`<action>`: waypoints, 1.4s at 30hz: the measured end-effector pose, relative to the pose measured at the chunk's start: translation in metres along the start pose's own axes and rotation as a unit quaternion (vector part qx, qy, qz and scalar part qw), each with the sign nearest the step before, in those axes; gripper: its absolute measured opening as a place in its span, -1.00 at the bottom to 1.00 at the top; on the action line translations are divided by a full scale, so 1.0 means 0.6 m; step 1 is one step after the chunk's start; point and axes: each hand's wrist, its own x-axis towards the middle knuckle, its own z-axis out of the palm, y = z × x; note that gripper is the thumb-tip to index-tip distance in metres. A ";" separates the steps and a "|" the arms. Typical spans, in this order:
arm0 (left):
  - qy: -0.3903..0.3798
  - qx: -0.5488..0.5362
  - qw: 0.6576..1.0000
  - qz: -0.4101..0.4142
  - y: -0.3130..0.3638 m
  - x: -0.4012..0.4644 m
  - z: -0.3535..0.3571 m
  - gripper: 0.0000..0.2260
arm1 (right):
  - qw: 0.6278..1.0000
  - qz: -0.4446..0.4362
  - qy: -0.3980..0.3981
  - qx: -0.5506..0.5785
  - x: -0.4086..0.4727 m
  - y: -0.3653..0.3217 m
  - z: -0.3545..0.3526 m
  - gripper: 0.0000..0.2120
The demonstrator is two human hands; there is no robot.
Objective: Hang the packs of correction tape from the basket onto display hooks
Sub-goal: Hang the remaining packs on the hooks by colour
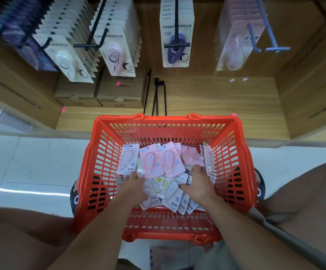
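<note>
packs of correction tape point(166, 172) lie heaped in the red basket point(99, 156) on the floor below the display hooks point(176, 44). the left hand point(133, 185) reaches in, its fingers pinching a pale pack point(127, 159) by its lower edge. just right, the right hand point(197, 182) rests among the packs, fingers curled over them; whether it grips one i cannot tell.

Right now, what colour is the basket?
Orange-red, best seen in the head view: the basket holds the packs.

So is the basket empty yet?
No. The basket holds many packs; both hands are in the pile.
</note>
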 end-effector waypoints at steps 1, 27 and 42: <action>-0.002 -0.018 1.000 0.001 -0.002 0.002 0.000 -0.35 | 1.000 0.000 -0.002 0.014 -0.002 -0.001 0.001 -0.43; 0.073 -0.251 0.957 0.127 -0.021 -0.038 -0.041 -0.68 | 0.987 0.047 -0.115 0.103 0.023 -0.032 -0.004 -0.75; 0.199 -0.343 0.891 0.220 -0.033 -0.216 -0.302 -0.78 | 0.900 -0.125 -0.151 0.389 -0.120 -0.189 -0.290 -0.70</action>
